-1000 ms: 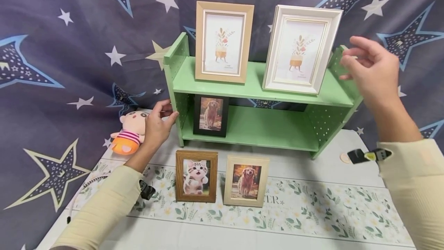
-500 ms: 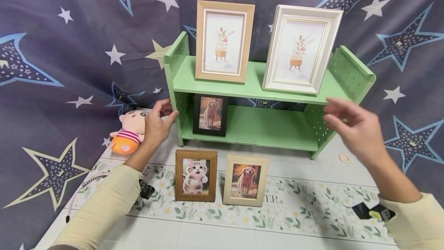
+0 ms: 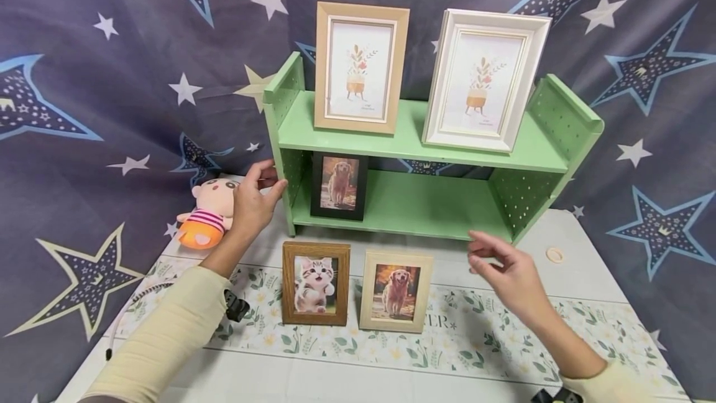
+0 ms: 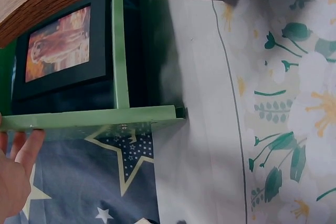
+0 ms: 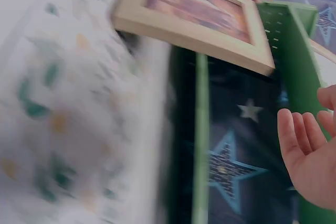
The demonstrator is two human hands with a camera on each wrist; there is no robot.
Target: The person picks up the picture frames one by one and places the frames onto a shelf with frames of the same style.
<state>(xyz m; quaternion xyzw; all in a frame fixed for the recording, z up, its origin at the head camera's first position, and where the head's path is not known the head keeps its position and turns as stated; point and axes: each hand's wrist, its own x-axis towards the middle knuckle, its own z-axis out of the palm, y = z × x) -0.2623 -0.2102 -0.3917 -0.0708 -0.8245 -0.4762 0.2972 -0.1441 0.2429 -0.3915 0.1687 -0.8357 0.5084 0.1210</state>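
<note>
A green two-tier shelf [image 3: 442,207] stands on the table. In the head view my left hand [image 3: 254,201] is at its left side panel; the left wrist view has the fingertips [image 4: 34,142] touching the panel's outer face. My right hand [image 3: 506,272], fingers loosely bent and holding nothing, is in front of the shelf's lower right, right of a pale wood frame [image 3: 368,294] with a dog picture. Beside that frame stands a brown wood frame [image 3: 288,285] with a kitten picture. A black frame [image 3: 360,194] with a dog picture stands at the lower tier's left.
On the top tier are a tan frame [image 3: 322,73] and a white frame [image 3: 436,92] with plant pictures. A plush doll [image 3: 207,219] sits behind my left wrist, near a cable [image 3: 114,328]. A small ring [image 3: 555,255] lies right of the shelf. A star-patterned curtain [image 3: 84,173] hangs behind.
My right hand has come down and to the left, from beside the shelf's upper right end to in front of its lower tier. My left hand has stayed at the side panel.
</note>
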